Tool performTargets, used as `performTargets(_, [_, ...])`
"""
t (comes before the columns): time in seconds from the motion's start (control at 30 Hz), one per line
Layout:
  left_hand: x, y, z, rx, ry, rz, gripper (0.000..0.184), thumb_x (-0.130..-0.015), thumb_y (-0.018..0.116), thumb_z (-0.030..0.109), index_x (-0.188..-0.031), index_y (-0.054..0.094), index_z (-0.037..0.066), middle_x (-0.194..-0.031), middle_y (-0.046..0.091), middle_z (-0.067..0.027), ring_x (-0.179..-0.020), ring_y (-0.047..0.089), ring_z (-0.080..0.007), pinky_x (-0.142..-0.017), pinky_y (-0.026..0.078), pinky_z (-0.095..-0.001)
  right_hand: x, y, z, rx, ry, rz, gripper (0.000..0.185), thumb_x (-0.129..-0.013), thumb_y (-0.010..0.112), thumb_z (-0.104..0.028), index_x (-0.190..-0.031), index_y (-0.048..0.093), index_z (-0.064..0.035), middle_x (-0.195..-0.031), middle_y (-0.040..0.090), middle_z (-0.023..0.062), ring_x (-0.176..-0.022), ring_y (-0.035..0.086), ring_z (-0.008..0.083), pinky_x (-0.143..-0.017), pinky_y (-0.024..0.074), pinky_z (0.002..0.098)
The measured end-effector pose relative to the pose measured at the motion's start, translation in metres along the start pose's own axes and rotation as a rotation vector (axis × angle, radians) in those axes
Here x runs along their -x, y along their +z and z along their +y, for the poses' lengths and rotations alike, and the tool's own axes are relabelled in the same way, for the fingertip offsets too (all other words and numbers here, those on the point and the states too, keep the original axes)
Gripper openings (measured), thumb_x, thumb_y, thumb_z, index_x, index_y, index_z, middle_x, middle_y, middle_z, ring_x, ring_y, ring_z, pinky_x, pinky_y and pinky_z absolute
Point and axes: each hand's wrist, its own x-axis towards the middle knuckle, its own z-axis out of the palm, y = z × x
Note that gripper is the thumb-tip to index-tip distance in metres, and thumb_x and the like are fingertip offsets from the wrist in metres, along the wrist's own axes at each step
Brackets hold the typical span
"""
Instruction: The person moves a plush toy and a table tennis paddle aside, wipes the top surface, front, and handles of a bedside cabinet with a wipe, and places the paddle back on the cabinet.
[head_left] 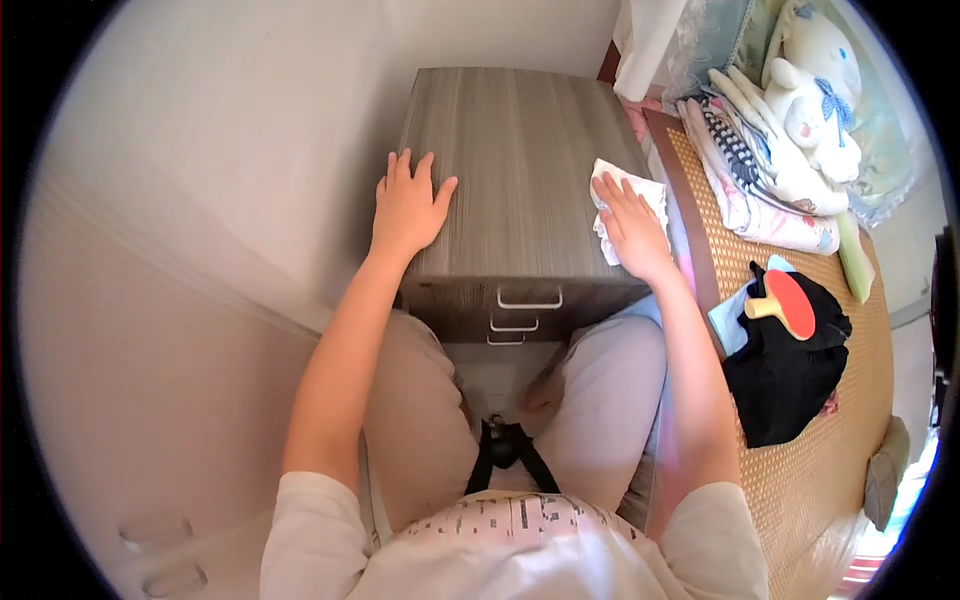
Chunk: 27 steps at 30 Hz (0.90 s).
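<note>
A grey wood-grain nightstand (520, 150) with several drawers stands in front of my knees. Along its left edge lies my left hand (408, 205), flat with fingers spread, holding nothing. My right hand (632, 225) rests with fingers stretched out on a white cloth (605, 185) at the right side of the top. The palm and fingers press the cloth from above and hide part of it. White handles (530, 300) show on the drawer fronts below.
To the right is a bed with a woven mat (780, 490). On it are folded bedding (750, 180), a white plush toy (815, 90), black clothing (790, 390) and a red table tennis paddle (790, 305). A pale wall (230, 150) borders the left side.
</note>
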Motion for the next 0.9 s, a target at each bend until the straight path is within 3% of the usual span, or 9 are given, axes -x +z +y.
performTargets(0.2, [0.096,-0.017,0.053,0.482,0.38,0.36,0.029,-0.087,0.065,0.014,-0.115,0.062,0.005,-0.123,0.061,-0.0128,-0.123,0.052,-0.0353,-0.103,0.038,-0.048,0.072,-0.01,-0.059,-0.188,-0.021,0.3,0.04,-0.095,0.047,-0.01,-0.135,0.054,-0.008,-0.14,0.054,0.0112,-0.133,0.045,0.0319,-0.112,0.0336,0.0449])
performTargets(0.27, [0.14,0.008,0.065,0.439,0.621,0.276,0.031,-0.082,0.065,0.008,-0.113,0.063,0.005,-0.115,0.063,-0.0097,-0.116,0.057,-0.0318,-0.1,0.041,-0.0458,0.097,-0.006,-0.073,-0.298,0.061,0.42,0.035,-0.097,0.045,-0.008,-0.129,0.058,-0.0059,-0.134,0.059,0.0114,-0.126,0.053,0.0286,-0.107,0.0378,0.0395])
performTargets(0.33, [0.163,0.034,0.081,0.355,0.665,0.096,0.043,-0.082,0.065,0.009,-0.124,0.057,0.004,-0.121,0.061,-0.0093,-0.116,0.055,-0.03,-0.1,0.04,-0.0451,0.119,-0.005,-0.091,-0.83,0.517,0.388,0.029,-0.1,0.043,-0.01,-0.122,0.061,-0.005,-0.123,0.065,0.0123,-0.113,0.059,0.0214,-0.099,0.0413,0.0328])
performTargets(0.4, [0.171,0.051,0.082,0.322,0.633,0.045,0.058,-0.082,0.065,0.011,-0.137,0.047,0.004,-0.125,0.056,-0.0111,-0.117,0.053,-0.0305,-0.1,0.039,-0.0445,0.132,-0.007,-0.106,-0.999,0.728,0.371,0.031,-0.103,0.042,-0.019,-0.118,0.062,-0.0007,-0.113,0.065,0.0115,-0.102,0.059,0.0158,-0.092,0.0426,0.0284])
performTargets(0.5, [0.176,0.063,0.081,0.175,0.45,-0.039,0.062,-0.084,0.065,0.013,-0.14,0.042,0.0,-0.128,0.053,-0.018,-0.121,0.049,-0.0362,-0.103,0.038,-0.0461,0.142,0.014,-0.116,-1.571,0.843,0.807,0.044,-0.104,0.039,-0.03,-0.12,0.057,0.0067,-0.111,0.062,0.0093,-0.1,0.058,0.0172,-0.09,0.0438,0.0314])
performTargets(0.6, [0.176,0.075,0.097,0.309,0.289,-0.078,0.056,-0.084,0.063,0.011,-0.135,0.046,-0.003,-0.13,0.051,-0.0218,-0.124,0.047,-0.0378,-0.103,0.039,-0.0479,0.143,0.007,-0.139,-1.448,0.845,0.899,0.043,-0.104,0.039,-0.03,-0.123,0.055,0.0058,-0.112,0.061,0.01,-0.101,0.057,0.0186,-0.091,0.0435,0.033])
performTargets(0.67, [0.177,0.078,0.098,0.295,0.264,-0.096,0.052,-0.083,0.063,0.009,-0.131,0.049,-0.006,-0.13,0.05,-0.024,-0.125,0.046,-0.0391,-0.102,0.04,-0.0483,0.141,0.007,-0.152,-1.349,0.719,0.845,0.045,-0.104,0.037,-0.029,-0.126,0.054,0.0064,-0.123,0.06,0.015,-0.116,0.055,0.0231,-0.099,0.0414,0.0346])
performTargets(0.77, [0.187,0.074,0.096,0.188,0.318,-0.044,0.054,-0.081,0.056,0.005,-0.133,0.046,-0.006,-0.132,0.05,-0.0213,-0.127,0.045,-0.0388,-0.099,0.041,-0.0448,0.124,0.008,-0.161,-0.819,0.077,0.558,0.042,-0.102,0.039,-0.021,-0.134,0.052,0.0024,-0.139,0.052,0.0163,-0.135,0.042,0.0299,-0.11,0.0331,0.0395])
performTargets(0.9, [0.218,0.137,0.074,0.802,0.244,-0.048,0.054,-0.083,0.062,0.013,-0.133,0.047,0.001,-0.137,0.047,-0.0206,-0.13,0.043,-0.038,-0.1,0.04,-0.0477,0.074,0.044,-0.169,-0.374,-0.558,0.15,0.054,-0.09,0.059,-0.019,-0.141,0.048,-0.0057,-0.145,0.049,0.0096,-0.138,0.04,0.0299,-0.106,0.0395,0.0427])
